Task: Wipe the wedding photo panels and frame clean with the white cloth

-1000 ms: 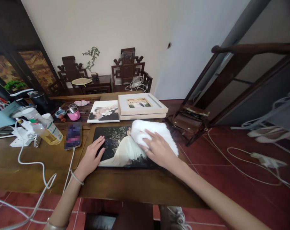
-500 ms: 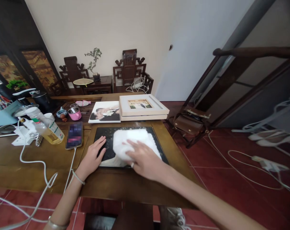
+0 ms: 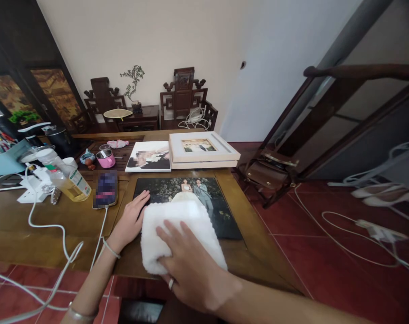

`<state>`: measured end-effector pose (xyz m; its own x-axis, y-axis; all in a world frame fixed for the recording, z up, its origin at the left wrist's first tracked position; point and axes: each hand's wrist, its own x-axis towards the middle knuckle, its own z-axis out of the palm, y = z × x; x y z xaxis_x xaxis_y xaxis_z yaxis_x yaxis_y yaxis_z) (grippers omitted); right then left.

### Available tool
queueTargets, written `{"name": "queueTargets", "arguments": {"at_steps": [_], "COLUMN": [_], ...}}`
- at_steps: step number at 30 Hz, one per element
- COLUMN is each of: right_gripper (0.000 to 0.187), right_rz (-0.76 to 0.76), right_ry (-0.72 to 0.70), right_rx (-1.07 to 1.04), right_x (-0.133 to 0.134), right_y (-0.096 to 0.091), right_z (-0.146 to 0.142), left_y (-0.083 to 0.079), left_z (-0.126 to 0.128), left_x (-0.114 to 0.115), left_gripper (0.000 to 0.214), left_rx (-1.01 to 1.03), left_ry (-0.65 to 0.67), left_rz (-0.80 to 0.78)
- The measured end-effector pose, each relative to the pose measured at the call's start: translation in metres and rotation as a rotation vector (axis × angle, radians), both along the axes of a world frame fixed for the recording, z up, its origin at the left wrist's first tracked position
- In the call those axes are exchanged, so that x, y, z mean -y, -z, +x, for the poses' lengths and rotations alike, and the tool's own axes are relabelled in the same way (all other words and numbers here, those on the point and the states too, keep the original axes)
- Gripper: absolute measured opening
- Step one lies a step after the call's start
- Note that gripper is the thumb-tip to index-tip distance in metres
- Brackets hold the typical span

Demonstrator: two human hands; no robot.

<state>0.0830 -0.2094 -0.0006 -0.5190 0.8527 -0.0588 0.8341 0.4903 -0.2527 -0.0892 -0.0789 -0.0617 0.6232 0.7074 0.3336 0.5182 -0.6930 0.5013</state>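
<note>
1. Brown wooden table [image 3: 261,261] in a room with a pale wall [image 3: 197,40] and red floor tiles [image 3: 288,218].
2. Right hand [image 3: 191,265]: palm down, fingers spread on top of a fluffy white cloth [image 3: 196,216], pressing it rather than clenched around it.
3. Left hand [image 3: 130,218]: fingers extended and grasping nothing, resting at the left edge of a dark photo [image 3: 223,220].
4. That photo lies flat on the table – a couple in a white gown and grey suit – with the cloth covering its near left part and reaching past its near edge.
5. Further left: a phone [image 3: 106,189] on a white cable, then a tilted bottle [image 3: 74,184] of yellow liquid.
6. Beyond the photo: a smaller picture [image 3: 148,157] beside a pale frame [image 3: 221,145].
</note>
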Motion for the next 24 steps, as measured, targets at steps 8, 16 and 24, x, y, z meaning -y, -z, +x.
{"name": "queueTargets", "arguments": {"at_steps": [8, 16, 24], "right_gripper": [0.031, 0.035, 0.026], "right_rz": [0.185, 0.232, 0.094], "right_ry": [0.184, 0.098, -0.199], "right_rx": [-0.081, -0.025, -0.192], "right_x": [-0.061, -0.088, -0.012], "right_y": [0.021, 0.023, 0.007], "right_z": [0.039, 0.022, 0.026], "left_y": [0.003, -0.010, -0.014], "left_z": [0.002, 0.002, 0.006], "left_x": [0.000, 0.003, 0.007], "left_gripper": [0.040, 0.042, 0.045], "left_rx": [0.001, 0.230, 0.314], "left_ry": [-0.023, -0.107, -0.171], "left_rz": [0.030, -0.094, -0.105]}}
